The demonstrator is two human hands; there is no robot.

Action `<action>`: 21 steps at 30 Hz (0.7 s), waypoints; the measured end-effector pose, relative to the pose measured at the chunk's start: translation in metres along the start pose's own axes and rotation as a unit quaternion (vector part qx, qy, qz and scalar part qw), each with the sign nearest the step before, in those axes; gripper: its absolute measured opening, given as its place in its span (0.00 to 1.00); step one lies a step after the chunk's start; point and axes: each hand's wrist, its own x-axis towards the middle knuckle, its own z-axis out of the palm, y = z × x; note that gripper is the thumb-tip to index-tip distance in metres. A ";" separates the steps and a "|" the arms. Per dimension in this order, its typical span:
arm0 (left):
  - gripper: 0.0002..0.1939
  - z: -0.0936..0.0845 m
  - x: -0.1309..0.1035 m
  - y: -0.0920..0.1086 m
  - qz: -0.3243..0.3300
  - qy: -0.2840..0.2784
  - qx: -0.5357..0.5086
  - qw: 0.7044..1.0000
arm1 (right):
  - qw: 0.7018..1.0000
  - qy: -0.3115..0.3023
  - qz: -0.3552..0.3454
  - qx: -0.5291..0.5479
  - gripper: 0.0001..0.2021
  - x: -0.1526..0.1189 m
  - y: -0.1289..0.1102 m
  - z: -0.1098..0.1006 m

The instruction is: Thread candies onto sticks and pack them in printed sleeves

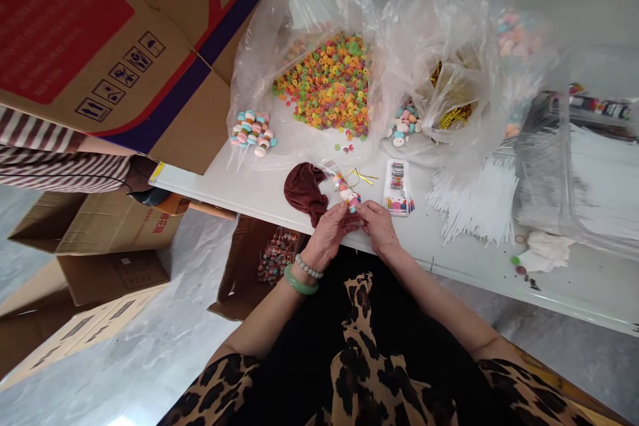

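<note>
Near the table's front edge, my left hand (329, 229) and my right hand (377, 226) meet around a small wrapped candy stick (348, 193) with pink, white and blue pieces. Fingers of both hands pinch its lower end. Thin gold ties (362, 176) lie just beyond it. A dark red cloth (303, 192) sits left of the candy. To the right of my hands is a stack of printed cards (397, 188). Further right, many white sticks (476, 203) are spread out.
Plastic bags of ring candies (332, 90) and gold ties (455, 116) stand behind. Assembled candy sticks (253, 133) lie left, beside a large carton (174, 93). A clear bin (604, 239) is at right. Below the edge, an open box (234, 286) holds candies. A person's striped sleeve (64, 153) shows left.
</note>
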 end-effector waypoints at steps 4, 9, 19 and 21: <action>0.23 -0.005 0.001 0.006 0.005 0.005 0.029 1.000 | 0.996 -0.062 0.061 0.032 0.18 0.000 -0.003 -0.005; 0.20 -0.002 0.001 0.013 0.043 0.034 0.062 0.997 | 0.992 -0.068 -0.051 -0.090 0.16 -0.003 -0.005 -0.009; 0.19 0.005 0.005 -0.010 0.123 0.087 0.134 0.980 | 0.939 0.056 -0.161 -0.298 0.15 0.003 -0.003 -0.007; 0.17 0.004 0.006 -0.013 0.115 0.075 0.155 0.978 | 0.947 0.071 -0.155 -0.273 0.15 0.006 -0.001 -0.006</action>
